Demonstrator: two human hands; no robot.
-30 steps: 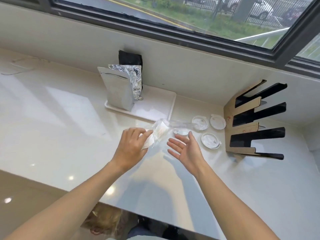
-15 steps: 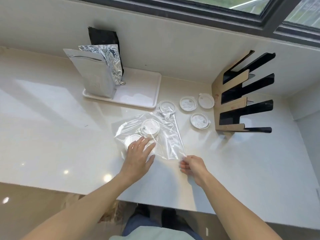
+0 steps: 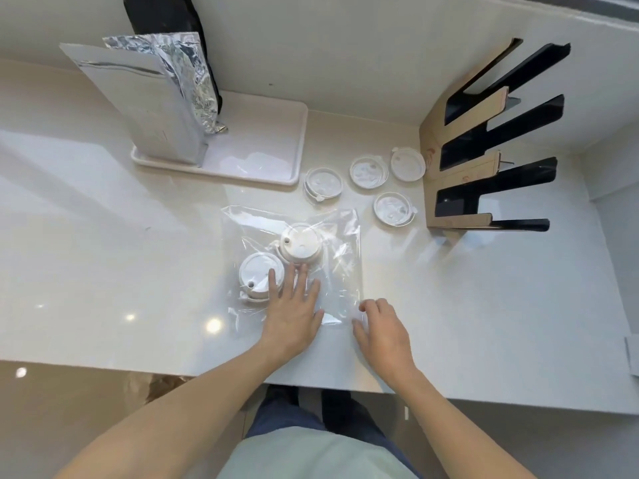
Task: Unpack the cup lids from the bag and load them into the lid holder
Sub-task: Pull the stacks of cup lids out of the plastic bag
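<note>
A clear plastic bag (image 3: 340, 236) lies flat on the white counter with two small stacks of white cup lids inside, one (image 3: 300, 242) further back and one (image 3: 258, 275) nearer. My left hand (image 3: 293, 307) rests flat on the bag, fingers spread, touching the nearer stack. My right hand (image 3: 379, 327) pinches the bag's near right corner. Several loose lids lie beyond the bag: one (image 3: 323, 184), another (image 3: 368, 170), a third (image 3: 394, 208). The wood and black lid holder (image 3: 460, 160) stands at the right, its slots showing no lids.
A white tray (image 3: 276, 140) at the back holds a tall white pouch (image 3: 148, 108) and a crumpled foil bag (image 3: 192, 74). A wall runs behind. The counter's front edge (image 3: 484, 397) is close to my body.
The bag went from bunched in my left hand to spread flat on the counter, closer to me. My left hand now presses on it and my right hand took hold of its corner.
</note>
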